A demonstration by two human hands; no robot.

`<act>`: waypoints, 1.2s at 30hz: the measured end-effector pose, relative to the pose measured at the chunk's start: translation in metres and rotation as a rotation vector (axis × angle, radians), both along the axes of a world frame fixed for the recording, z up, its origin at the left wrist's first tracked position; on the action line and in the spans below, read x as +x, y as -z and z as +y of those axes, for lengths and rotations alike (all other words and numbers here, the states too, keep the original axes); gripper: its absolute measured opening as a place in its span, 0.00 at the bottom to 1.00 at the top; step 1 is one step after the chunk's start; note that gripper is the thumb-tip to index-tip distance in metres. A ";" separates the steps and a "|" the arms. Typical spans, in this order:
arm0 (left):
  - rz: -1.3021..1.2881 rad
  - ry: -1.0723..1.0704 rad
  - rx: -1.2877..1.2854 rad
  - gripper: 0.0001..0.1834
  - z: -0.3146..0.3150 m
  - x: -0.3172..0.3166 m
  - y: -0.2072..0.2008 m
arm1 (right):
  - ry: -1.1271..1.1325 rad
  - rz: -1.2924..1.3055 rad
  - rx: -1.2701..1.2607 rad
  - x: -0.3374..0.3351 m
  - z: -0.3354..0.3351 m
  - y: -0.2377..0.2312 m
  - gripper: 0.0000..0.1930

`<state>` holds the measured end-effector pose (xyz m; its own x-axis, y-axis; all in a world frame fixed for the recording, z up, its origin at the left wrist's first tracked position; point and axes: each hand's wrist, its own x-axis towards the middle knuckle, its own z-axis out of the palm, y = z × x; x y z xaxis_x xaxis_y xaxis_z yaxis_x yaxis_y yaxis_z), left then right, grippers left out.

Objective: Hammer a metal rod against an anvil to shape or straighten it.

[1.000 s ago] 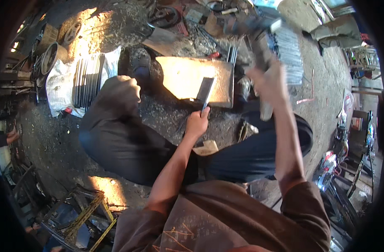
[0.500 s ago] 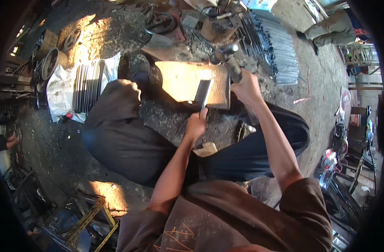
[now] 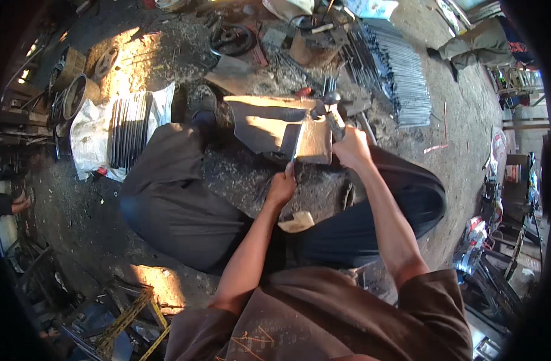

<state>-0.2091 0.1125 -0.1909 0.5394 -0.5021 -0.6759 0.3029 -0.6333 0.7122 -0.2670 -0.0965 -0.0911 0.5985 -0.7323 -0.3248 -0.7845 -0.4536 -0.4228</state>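
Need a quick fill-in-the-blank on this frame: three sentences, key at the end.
1. The tool in the right hand is a ____.
2. The hand holding the metal piece is the ____ one.
3. The sheet under the dark strips at picture left is ____ in colour.

Missing words: hammer; left; white.

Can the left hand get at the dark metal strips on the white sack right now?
Probably not directly: the left hand is closed on a flat metal piece, and the bent left leg lies between it and the dark metal strips.
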 end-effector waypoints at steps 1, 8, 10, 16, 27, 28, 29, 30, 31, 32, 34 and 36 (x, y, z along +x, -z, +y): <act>-0.001 -0.015 -0.002 0.40 0.004 -0.003 0.007 | -0.164 -0.146 -0.292 0.003 -0.006 -0.013 0.17; 0.084 -0.011 0.039 0.41 0.003 0.005 -0.013 | -0.105 -0.929 -0.089 0.043 0.017 -0.228 0.04; 0.060 0.000 0.035 0.41 0.004 0.005 -0.011 | -0.134 -1.246 0.031 0.055 0.031 -0.211 0.01; 0.046 -0.085 -0.070 0.34 -0.004 -0.005 0.003 | 0.022 -0.071 -0.058 0.006 0.038 -0.012 0.17; 0.467 -0.153 -0.168 0.31 0.005 0.009 -0.033 | -0.094 -1.172 -0.104 0.043 0.023 -0.210 0.03; 0.451 -0.171 -0.165 0.31 0.004 0.009 -0.036 | -0.063 -1.200 -0.036 0.042 0.030 -0.186 0.02; 0.445 -0.173 -0.163 0.31 0.004 0.010 -0.035 | -0.034 -1.232 0.031 0.036 0.035 -0.143 0.02; 0.443 -0.159 -0.194 0.30 0.004 0.011 -0.034 | 0.209 -0.988 -0.234 0.023 0.029 -0.067 0.06; 0.450 -0.148 -0.228 0.30 0.002 0.009 -0.033 | -0.150 -0.640 -0.522 0.005 0.036 -0.037 0.11; 0.446 -0.163 -0.224 0.30 -0.001 0.007 -0.029 | 0.022 0.050 -0.063 0.001 0.037 -0.012 0.16; 0.460 -0.175 -0.177 0.30 0.011 0.005 -0.025 | 0.087 -0.026 0.054 0.005 0.032 -0.014 0.15; 0.571 -0.178 -0.341 0.31 0.012 0.005 -0.012 | -0.001 -0.103 0.013 0.010 0.028 -0.039 0.14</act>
